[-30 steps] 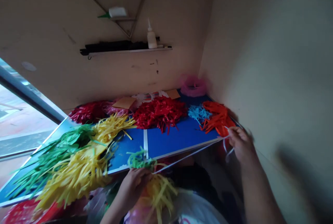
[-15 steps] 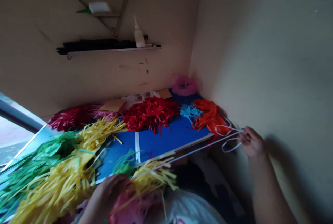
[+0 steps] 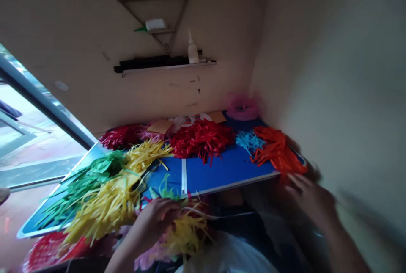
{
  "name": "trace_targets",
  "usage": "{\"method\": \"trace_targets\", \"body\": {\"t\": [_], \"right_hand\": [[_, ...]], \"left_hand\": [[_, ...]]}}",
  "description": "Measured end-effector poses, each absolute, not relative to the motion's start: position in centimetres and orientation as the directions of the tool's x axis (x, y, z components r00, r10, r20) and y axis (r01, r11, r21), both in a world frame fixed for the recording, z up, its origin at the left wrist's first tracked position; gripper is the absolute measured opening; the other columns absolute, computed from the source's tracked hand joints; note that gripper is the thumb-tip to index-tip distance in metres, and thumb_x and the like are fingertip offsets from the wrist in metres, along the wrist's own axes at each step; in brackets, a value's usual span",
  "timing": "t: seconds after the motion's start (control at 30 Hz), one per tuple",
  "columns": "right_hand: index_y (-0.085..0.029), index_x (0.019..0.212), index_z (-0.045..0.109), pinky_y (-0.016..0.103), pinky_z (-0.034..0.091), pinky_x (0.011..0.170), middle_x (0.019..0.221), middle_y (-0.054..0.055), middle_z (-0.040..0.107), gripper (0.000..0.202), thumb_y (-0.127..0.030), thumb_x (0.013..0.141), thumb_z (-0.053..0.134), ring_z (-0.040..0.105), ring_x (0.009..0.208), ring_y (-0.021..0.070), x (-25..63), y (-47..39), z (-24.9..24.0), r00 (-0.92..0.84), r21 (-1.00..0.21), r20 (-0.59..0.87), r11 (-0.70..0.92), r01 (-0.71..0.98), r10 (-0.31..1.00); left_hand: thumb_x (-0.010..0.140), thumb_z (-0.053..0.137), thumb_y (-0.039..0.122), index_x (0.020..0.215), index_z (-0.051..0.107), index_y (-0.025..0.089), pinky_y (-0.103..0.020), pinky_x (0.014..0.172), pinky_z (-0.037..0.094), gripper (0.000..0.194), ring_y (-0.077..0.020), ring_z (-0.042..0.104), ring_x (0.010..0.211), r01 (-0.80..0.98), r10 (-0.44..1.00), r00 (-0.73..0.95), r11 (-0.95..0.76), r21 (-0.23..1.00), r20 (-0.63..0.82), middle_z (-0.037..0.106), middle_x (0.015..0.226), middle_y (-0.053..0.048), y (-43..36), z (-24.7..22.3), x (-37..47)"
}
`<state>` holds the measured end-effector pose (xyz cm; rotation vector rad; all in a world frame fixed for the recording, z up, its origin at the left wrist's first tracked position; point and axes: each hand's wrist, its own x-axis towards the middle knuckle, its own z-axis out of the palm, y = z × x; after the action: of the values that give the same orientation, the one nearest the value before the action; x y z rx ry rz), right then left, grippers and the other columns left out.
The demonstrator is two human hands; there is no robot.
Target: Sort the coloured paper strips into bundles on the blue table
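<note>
My left hand point(image 3: 158, 216) is closed around a bundle of yellow strips point(image 3: 187, 233) at the table's front edge, with green strips point(image 3: 165, 190) sticking out above the fingers. A white cord point(image 3: 218, 217) trails loosely to the right from this bundle. My right hand point(image 3: 312, 200) holds nothing, its fingers apart, close to the tip of the orange strips point(image 3: 279, 152); it is slightly blurred, and whether it touches them I cannot tell. Pinkish material point(image 3: 152, 256) lies below my left hand, partly hidden by it.
The blue table point(image 3: 218, 175) bears red strips point(image 3: 203, 139), light blue strips point(image 3: 249, 141), long yellow strips point(image 3: 108, 205) and green strips point(image 3: 91, 175). At the back are brown cards point(image 3: 160, 126) and a pink bag point(image 3: 242, 108). A red basket point(image 3: 47, 252) stands below left. A wall shelf point(image 3: 171, 67) holds a bottle point(image 3: 193, 53).
My right hand has let go of the white cord, which was stretched tight and now hangs slack, and moved down toward the orange strips. The view has swung left.
</note>
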<state>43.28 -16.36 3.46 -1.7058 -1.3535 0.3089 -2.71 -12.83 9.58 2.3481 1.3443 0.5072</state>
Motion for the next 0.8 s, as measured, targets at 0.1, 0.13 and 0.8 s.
{"method": "trace_targets", "body": {"t": [0.1,0.13,0.8], "right_hand": [[-0.027,0.128,0.062,0.045,0.046,0.097,0.122,0.011,0.067,0.042,-0.037,0.087,0.060,0.062,0.111,0.0273,31.5,-16.0,6.2,-0.003,-0.862,0.258,0.232,0.452,0.966],[-0.026,0.138,0.053,0.042,0.047,0.097,0.125,0.010,0.066,0.053,-0.039,0.087,0.062,0.061,0.113,0.0261,28.3,-15.8,7.1,-0.177,-0.899,0.222,0.271,0.343,0.959],[-0.024,0.078,0.071,0.020,0.026,0.033,0.050,-0.006,0.043,0.033,-0.045,0.057,0.085,0.030,0.037,0.0075,45.2,-17.9,0.3,0.473,-0.983,-0.112,-0.028,-0.181,0.874]], "left_hand": [[0.091,0.052,0.025,0.086,0.073,0.026,-0.026,0.071,0.047,0.021,-0.0162,0.064,0.074,0.650,0.787,0.605,-0.578,0.494,0.124,0.073,0.078,-0.002,-12.9,11.4,2.5],[0.091,0.052,0.023,0.089,0.072,0.026,-0.027,0.074,0.047,0.020,-0.0167,0.064,0.077,0.605,0.744,0.655,-0.619,0.500,0.128,0.073,0.081,-0.002,-12.9,11.8,3.8],[0.071,0.061,0.017,0.098,0.071,0.017,-0.040,0.079,0.055,0.029,-0.0305,0.070,0.091,0.819,0.908,0.390,-0.268,0.508,-0.151,0.075,0.097,-0.015,-10.9,-7.3,5.1]]}}
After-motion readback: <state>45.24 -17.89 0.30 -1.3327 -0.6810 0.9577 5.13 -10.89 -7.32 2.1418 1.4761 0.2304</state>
